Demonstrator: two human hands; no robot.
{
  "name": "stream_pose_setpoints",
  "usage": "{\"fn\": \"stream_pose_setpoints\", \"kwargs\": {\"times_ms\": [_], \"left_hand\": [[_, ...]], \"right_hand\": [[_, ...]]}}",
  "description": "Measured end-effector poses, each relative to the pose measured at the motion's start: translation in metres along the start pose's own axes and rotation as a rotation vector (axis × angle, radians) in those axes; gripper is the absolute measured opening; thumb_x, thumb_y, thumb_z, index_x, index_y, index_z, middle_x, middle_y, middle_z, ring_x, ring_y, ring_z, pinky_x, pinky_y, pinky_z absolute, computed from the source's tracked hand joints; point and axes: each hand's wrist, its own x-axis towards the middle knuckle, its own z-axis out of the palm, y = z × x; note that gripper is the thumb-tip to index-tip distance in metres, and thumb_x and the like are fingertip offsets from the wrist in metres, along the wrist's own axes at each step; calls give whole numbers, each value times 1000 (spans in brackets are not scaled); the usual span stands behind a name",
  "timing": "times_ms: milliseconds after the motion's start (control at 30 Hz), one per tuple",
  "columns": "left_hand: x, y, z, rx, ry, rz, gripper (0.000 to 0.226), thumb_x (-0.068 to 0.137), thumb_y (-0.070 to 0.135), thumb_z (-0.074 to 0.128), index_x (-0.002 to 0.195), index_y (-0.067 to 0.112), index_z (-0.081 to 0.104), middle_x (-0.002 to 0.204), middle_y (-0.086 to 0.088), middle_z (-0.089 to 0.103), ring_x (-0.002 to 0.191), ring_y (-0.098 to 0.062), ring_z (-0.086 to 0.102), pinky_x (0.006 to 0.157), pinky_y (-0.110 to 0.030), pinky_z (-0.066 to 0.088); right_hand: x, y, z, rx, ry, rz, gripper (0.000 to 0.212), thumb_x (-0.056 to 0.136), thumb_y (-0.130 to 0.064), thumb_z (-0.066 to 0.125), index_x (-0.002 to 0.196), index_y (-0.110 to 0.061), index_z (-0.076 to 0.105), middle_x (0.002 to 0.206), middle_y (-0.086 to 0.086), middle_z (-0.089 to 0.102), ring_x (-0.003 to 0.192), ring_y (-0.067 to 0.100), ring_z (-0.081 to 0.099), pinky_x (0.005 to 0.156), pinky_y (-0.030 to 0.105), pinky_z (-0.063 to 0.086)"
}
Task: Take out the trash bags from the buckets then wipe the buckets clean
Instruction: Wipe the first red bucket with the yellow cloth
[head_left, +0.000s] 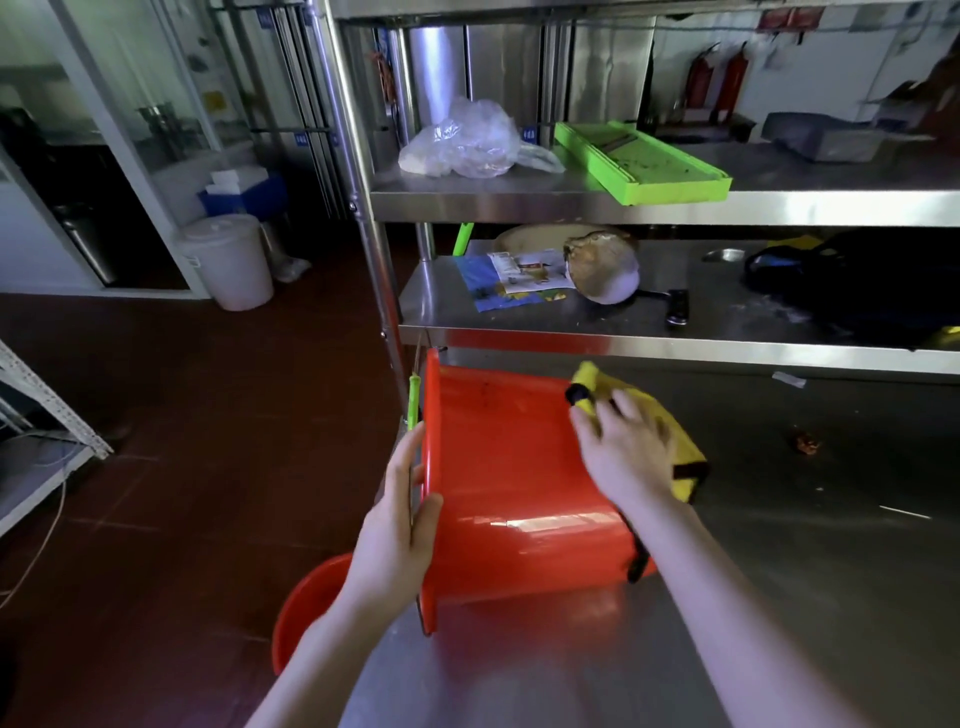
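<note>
A red bucket (514, 483) lies on its side on the steel table (779, 545), its open rim facing left. My left hand (400, 525) grips that rim and the thin wire handle with its green grip (414, 402). My right hand (623, 452) presses a yellow cloth with black trim (680, 447) against the bucket's outer wall near its base. A second red bucket (306, 603) stands on the floor below the table's left edge, mostly hidden by my left arm.
Steel shelves rise behind the table: a clear plastic bag (467, 140) and a green tray (644, 161) on the upper one, papers (514, 280), a bowl and a knife (675, 306) on the lower. A white lidded bucket (234, 260) stands on the red floor at left.
</note>
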Motion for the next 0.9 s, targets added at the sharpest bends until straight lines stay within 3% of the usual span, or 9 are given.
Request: {"fn": "stream_pose_setpoints", "kwargs": {"times_ms": [67, 167, 233, 367, 467, 567, 733, 833, 900], "left_hand": [[5, -2, 2, -13, 14, 10, 84, 100, 8, 47, 135, 72, 7, 131, 14, 58, 120, 6, 55, 97, -39, 53], [11, -9, -3, -10, -8, 2, 84, 100, 7, 48, 136, 71, 8, 129, 1, 62, 108, -23, 67, 86, -45, 57], [10, -13, -7, 8, -18, 4, 83, 100, 7, 47, 138, 69, 8, 130, -3, 62, 108, -31, 66, 86, -45, 57], [-5, -19, -6, -7, -9, 28, 76, 100, 14, 46, 140, 67, 9, 133, 6, 60, 118, -23, 63, 95, -43, 54], [-22, -23, -1, 28, 17, 39, 69, 96, 29, 44, 145, 61, 8, 137, 14, 52, 128, 6, 48, 100, -19, 47], [-36, -31, 1, 36, 24, 9, 71, 94, 28, 45, 148, 57, 9, 141, 10, 49, 128, 18, 39, 95, -3, 39], [-39, -30, -3, 31, 45, 6, 70, 95, 25, 47, 144, 61, 12, 131, 27, 52, 127, 6, 49, 97, -18, 49], [-34, -24, -13, 30, -8, -24, 77, 98, 13, 50, 140, 65, 13, 123, 17, 63, 114, -17, 65, 90, -38, 57], [-21, -16, -25, -31, -72, -37, 84, 96, -3, 51, 140, 62, 20, 111, 14, 68, 97, -21, 70, 79, -43, 60]], "right_hand": [[-13, -39, 10, 8, 40, -208, 46, 97, -55, 36, 117, -24, 63, 145, -2, 44, 133, 24, 39, 112, 50, 23], [-39, -90, 22, 74, 101, -498, 47, 95, -54, 37, 128, -28, 59, 142, -2, 48, 135, 25, 39, 111, 55, 27], [-38, -94, 20, 76, 73, -545, 50, 96, -56, 34, 132, -28, 56, 144, -3, 46, 137, 24, 37, 113, 54, 27], [-9, -41, 9, -25, 61, -247, 55, 96, -60, 30, 113, -22, 65, 136, 3, 52, 129, 25, 45, 109, 42, 28], [18, 14, -7, 23, -58, 99, 62, 96, -62, 20, 124, -21, 58, 141, 6, 46, 131, 28, 42, 107, 45, 31], [28, 25, -9, 86, -152, 175, 60, 97, -60, 17, 132, -24, 50, 148, 0, 36, 135, 27, 35, 106, 52, 28], [-1, -62, 11, 20, -67, -287, 49, 96, -60, 29, 122, -30, 57, 146, -8, 39, 132, 23, 38, 106, 51, 27], [-32, -97, 19, 23, 49, -508, 50, 96, -57, 31, 125, -29, 59, 142, -5, 46, 130, 25, 42, 105, 53, 32], [-45, -97, 23, 11, 119, -543, 47, 98, -53, 34, 130, -29, 57, 141, -2, 48, 132, 25, 42, 107, 55, 34]]}}
